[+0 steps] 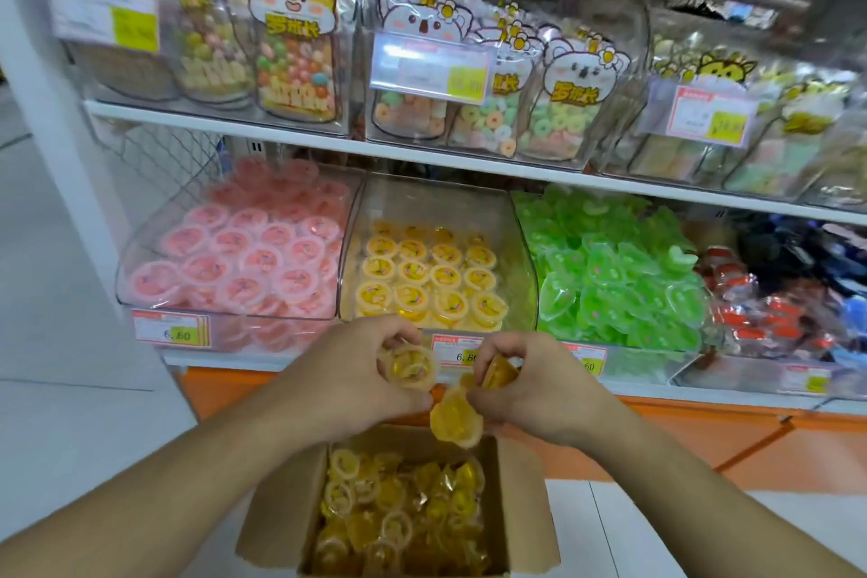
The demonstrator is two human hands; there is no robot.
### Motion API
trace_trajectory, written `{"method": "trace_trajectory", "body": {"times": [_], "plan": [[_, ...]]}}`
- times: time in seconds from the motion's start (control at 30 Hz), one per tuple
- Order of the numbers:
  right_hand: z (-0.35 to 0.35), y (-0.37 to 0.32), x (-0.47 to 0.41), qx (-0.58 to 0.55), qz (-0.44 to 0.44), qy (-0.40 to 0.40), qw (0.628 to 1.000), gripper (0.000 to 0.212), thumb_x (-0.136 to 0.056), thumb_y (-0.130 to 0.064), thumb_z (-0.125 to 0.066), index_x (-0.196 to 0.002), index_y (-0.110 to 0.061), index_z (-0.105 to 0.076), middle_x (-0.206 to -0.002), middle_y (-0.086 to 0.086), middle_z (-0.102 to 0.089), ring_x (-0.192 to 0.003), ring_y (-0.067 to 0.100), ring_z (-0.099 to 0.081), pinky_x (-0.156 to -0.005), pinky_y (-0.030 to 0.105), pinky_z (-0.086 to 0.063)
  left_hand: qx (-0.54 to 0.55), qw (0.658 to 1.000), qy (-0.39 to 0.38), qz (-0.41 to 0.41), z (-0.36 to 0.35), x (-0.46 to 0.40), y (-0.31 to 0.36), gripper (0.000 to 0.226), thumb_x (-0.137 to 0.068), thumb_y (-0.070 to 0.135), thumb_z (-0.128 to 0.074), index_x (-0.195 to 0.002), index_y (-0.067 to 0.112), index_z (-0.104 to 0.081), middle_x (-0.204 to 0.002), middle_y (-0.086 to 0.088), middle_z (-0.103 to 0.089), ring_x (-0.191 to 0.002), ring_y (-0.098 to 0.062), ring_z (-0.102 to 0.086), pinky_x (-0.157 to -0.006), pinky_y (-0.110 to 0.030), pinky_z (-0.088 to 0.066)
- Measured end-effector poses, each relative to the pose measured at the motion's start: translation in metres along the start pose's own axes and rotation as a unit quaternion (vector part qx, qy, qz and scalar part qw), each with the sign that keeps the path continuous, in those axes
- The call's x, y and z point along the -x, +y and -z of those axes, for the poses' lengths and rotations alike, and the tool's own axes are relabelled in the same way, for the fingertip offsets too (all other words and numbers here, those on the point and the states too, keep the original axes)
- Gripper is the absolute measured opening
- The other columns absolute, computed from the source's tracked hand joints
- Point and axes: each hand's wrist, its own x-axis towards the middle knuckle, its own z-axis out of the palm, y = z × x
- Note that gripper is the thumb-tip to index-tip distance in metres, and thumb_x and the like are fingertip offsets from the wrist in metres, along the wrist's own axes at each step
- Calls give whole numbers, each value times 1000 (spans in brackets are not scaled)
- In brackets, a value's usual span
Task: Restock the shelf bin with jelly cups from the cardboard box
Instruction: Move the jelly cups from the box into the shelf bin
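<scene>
1. In the head view, our left hand (pixel 361 371) pinched one yellow cup (pixel 413 366), lid toward us, just below the bin's front edge.
2. Our right hand (pixel 530 385) was clamped on another cup (pixel 499 373); a third cup (pixel 455 420) hung between both hands, above the box (pixel 520 507).
3. The bin (pixel 438 202), on the lower shelf (pixel 328 146) between pink and green bins, held yellow cups in rows.
4. The box, open below, was full of loose cups.
</scene>
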Motion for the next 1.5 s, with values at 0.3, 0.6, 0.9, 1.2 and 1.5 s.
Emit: {"method": "trace_trajectory", "body": {"times": [0.3,0.6,0.9,1.2,1.5], "plan": [[43,-40,-78,-7,34,114,993,15,-73,-10,-81,-76,-12,-67,-64,7,-74,-62,22,-77,-66,36,-60,-153,979,131,-41,55,-70,35,53,-72,48,-88,-119,38,-64,-103,18,-68,-87,-4,-65,-74,-30,-55],[14,-12,-177,102,-28,158,982,22,-73,-37,-81,-72,-19,-67,-69,-5,-72,-77,18,-69,-69,22,-51,-406,913,35,-9,34,-145,10,56,-81,71,-66,-125,38,-56,-119,4,-69,-118,-32,-53,-92,-40,-39],[20,-4,-178,42,11,176,983,19,-76,-27,-80,-87,-27,-65,-74,-9,-65,-70,17,-63,-62,23,-43,-478,878,-5,-3,34,-140,16,62,-83,78,-59,-127,35,-59,-121,-1,-71,-117,-28,-59,-102,-40,-35],[25,-19,-116,-275,65,91,955,17,-103,-8,-59,-97,-9,-74,-91,6,-68,-85,27,-71,-87,41,-60,-302,943,106,-96,40,-108,12,39,-93,54,-65,-125,33,-63,-119,14,-65,-115,-13,-60,-108,-36,-37],[10,-36,-95,-319,97,-34,942,55,-87,11,-75,-133,-14,-59,-112,6,-78,-102,17,-74,-83,31,-60,326,939,79,74,33,-78,27,19,-98,19,-71,-111,5,-72,-96,-13,-79,-85,-28,-79,-71,-43,-66]]}}
